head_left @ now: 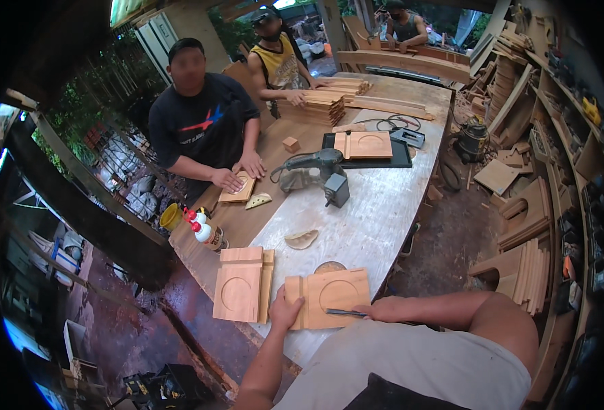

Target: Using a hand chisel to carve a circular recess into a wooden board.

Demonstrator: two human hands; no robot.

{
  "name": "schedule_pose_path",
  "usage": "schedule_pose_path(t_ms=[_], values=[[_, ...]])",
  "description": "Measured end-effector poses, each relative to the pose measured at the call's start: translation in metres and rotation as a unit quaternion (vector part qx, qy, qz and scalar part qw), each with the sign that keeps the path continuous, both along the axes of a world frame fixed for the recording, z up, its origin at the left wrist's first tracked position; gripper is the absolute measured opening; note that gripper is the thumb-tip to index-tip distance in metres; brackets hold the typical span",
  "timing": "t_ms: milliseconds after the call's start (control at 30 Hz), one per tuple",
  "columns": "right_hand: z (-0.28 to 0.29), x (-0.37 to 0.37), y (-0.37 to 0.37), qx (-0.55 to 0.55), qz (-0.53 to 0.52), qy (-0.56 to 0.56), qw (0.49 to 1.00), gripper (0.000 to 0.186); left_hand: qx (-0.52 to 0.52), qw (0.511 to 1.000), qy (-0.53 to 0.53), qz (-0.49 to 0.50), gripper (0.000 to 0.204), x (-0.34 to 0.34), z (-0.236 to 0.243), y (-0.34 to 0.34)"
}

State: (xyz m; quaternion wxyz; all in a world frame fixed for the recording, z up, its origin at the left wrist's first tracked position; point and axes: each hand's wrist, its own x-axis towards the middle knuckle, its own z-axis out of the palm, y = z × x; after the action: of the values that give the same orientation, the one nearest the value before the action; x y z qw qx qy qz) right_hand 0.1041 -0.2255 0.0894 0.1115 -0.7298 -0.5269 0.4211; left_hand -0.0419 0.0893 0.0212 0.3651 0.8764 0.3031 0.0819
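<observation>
A light wooden board with a round recess and a straight groove lies on the near end of the worktable. My left hand grips its left edge, the thumb on top and the other fingers mostly hidden. In my right hand is a slim, dark chisel, its blade lying low over the board's near part, across the lower rim of the recess. Whether the tip touches the wood I cannot tell. Left of my left hand, similar grooved boards are stacked. A round wooden piece shows partly behind the board I hold.
A curved tan scrap, glue bottles and a corded power sander stand farther up the table. Across it, a co-worker's hands press on a small board; another person handles stacked slats. Wood pieces line the right side.
</observation>
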Motion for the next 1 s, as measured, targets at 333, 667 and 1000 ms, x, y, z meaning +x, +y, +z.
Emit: schedule_pose_path(t_ms=[333, 667, 1000], values=[[0.014, 0.000, 0.001, -0.021, -0.006, -0.001, 1.000, 0.053, 0.013, 1.000, 0.001, -0.008, 0.081, 0.000, 0.001, 0.000], [0.028, 0.001, 0.005, -0.038, -0.033, 0.023, 0.998, 0.051, 0.010, 1.000, 0.016, -0.002, 0.077, 0.001, 0.008, -0.002], [0.010, 0.001, 0.004, -0.038, -0.016, -0.001, 0.999, 0.053, 0.021, 0.999, 0.025, 0.007, 0.078, -0.002, 0.005, -0.002]])
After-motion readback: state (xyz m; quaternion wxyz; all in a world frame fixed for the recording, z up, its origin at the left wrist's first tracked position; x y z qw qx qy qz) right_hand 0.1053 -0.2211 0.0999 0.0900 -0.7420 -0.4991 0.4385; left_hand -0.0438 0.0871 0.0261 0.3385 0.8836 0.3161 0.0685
